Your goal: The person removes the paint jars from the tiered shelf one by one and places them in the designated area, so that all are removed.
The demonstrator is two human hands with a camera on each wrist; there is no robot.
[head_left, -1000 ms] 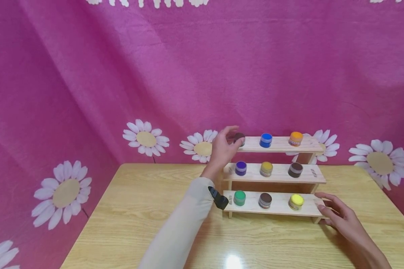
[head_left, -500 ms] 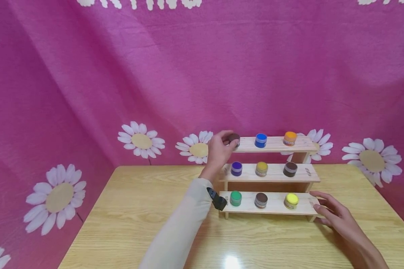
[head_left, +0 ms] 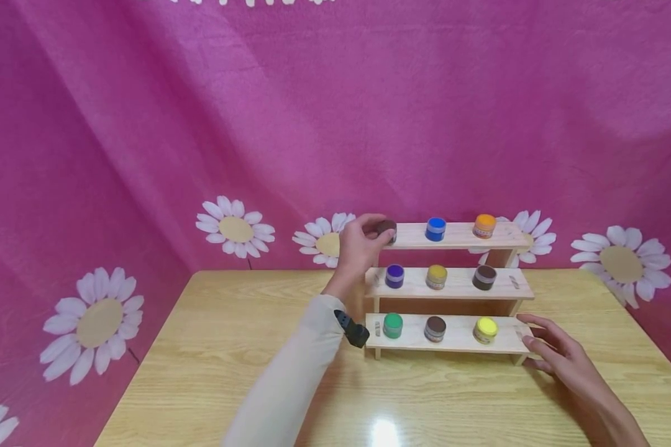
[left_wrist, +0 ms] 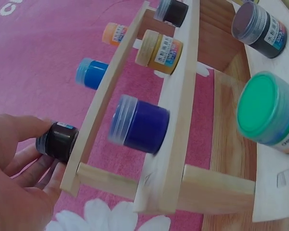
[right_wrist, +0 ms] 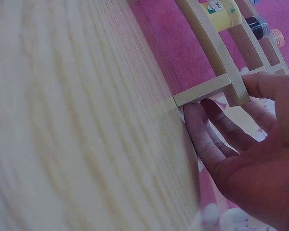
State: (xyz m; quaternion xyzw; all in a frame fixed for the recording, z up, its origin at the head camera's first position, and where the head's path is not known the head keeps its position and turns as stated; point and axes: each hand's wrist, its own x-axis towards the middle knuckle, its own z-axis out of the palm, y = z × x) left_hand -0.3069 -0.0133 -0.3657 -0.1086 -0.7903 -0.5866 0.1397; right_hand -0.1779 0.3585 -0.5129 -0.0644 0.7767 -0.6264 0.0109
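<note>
A three-tier wooden rack stands on the table with small paint jars along its steps. At the left end of the top step, my left hand holds a dark brown paint jar between thumb and fingers. The jar sits upright on the board. To its right stand a blue jar and an orange jar. My right hand grips the right end of the lowest step, thumb at the board's edge and fingers by the leg below.
The middle step carries purple, ochre and dark brown jars. Green, brown and yellow jars stand on the lowest. A pink cloth with daisies hangs behind the wooden table.
My left fingers have closed in around the dark brown jar, which has shifted slightly left along the top step. The right hand stays at the rack's end. The head view moved a little.
</note>
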